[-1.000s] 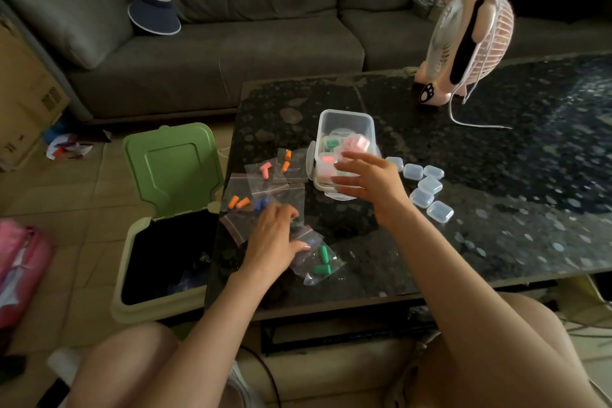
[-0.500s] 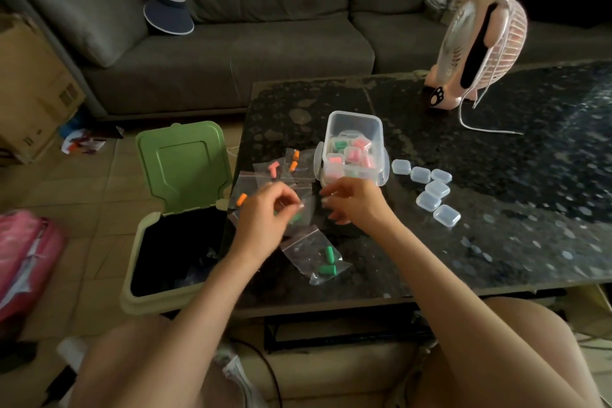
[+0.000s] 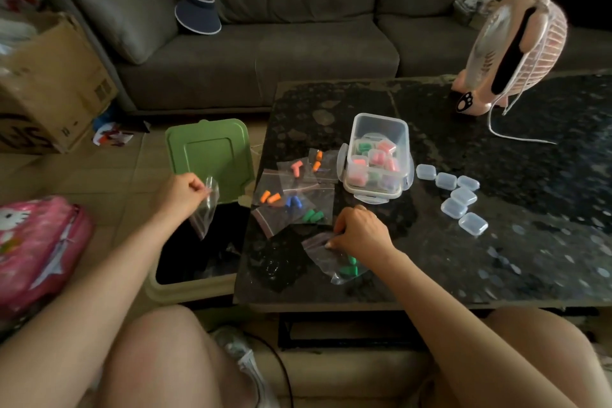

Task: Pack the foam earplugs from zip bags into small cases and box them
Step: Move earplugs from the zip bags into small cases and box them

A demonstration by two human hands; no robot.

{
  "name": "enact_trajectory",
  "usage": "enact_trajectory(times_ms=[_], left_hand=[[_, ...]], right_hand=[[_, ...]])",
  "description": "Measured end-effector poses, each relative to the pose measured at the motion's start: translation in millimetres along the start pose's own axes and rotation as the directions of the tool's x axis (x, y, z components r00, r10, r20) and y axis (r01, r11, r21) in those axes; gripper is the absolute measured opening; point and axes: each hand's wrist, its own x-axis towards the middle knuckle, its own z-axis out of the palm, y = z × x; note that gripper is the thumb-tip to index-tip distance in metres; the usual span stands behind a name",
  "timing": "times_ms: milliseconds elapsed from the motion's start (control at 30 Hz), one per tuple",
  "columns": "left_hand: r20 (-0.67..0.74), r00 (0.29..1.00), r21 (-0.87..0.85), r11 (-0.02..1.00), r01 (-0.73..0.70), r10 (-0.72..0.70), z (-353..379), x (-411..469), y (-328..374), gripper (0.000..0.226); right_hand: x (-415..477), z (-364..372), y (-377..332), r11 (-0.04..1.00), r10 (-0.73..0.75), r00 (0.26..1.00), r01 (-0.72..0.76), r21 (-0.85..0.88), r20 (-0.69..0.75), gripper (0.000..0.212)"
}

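Pinching empty bag, left hand; right hand grips another.

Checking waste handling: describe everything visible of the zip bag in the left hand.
The zip bag is small, clear, thin plastic, apparently empty and slightly crumpled. The left hand pinches its top edge; it hangs above the open bin, in front of the green lid; nothing else seems to touch it.

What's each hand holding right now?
Left hand: pinching an empty zip bag over the bin.
Right hand: pinching the bag of green earplugs on the table.
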Motion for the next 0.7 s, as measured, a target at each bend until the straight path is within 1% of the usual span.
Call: enact_trajectory(times_ms=[67,100,167,233,300,433,533,600,700], left_hand=[[0.027,0.995,-0.045,0.994,0.102,-0.101,17.2,14.1,-25.9,0.034],[0.057,0.988,-0.055,0.988,0.146,-0.143,26.2,19.6,-38.6,0.035],[0.132,0.969,-0.066,0.974,0.217,-0.208,41.6,27.1,-60.0,0.032],[0.173,0.956,-0.07,0.965,0.252,-0.237,50.2,27.9,-70.1,0.029],[0.169,0.959,-0.071,0.968,0.241,-0.226,48.1,22.6,-61.4,0.025],[0.182,0.977,-0.107,0.986,0.13,-0.109,32.4,11.6,-17.0,0.019],[0.22,0.974,-0.117,0.993,-0.027,0.053,12.6,-12.9,38.0,0.004],[0.243,0.956,-0.212,0.971,-0.111,0.163,5.3,-36.4,74.8,0.007],[0.325,0.907,-0.351,0.925,-0.149,0.269,10.2,-74.4,112.0,0.015]], right_hand=[[1.6,0.1,1.0,1.0,-0.002,1.0,0.002,0.019,0.013,0.027],[2.2,0.1,2.0,1.0,-0.006,1.0,0.006,0.031,0.013,0.023],[4.1,-0.3,4.4,0.998,-0.01,1.0,0.009,0.065,0.015,0.021],[6.5,-1.2,6.5,0.993,-0.014,1.0,0.011,0.121,0.026,0.021],[7.5,-3.2,7.1,0.983,-0.029,0.999,0.024,0.18,0.03,0.02],[5.8,-9.1,5.7,0.949,-0.085,0.996,0.081,0.305,-0.001,0.014],[1.4,-14.1,3.5,0.913,-0.114,0.993,0.117,0.39,-0.031,0.014],[-1.8,-17.4,3.2,0.882,-0.132,0.99,0.138,0.451,-0.046,0.017],[-8.1,-23.8,3.9,0.826,-0.16,0.984,0.174,0.536,-0.073,0.022]])
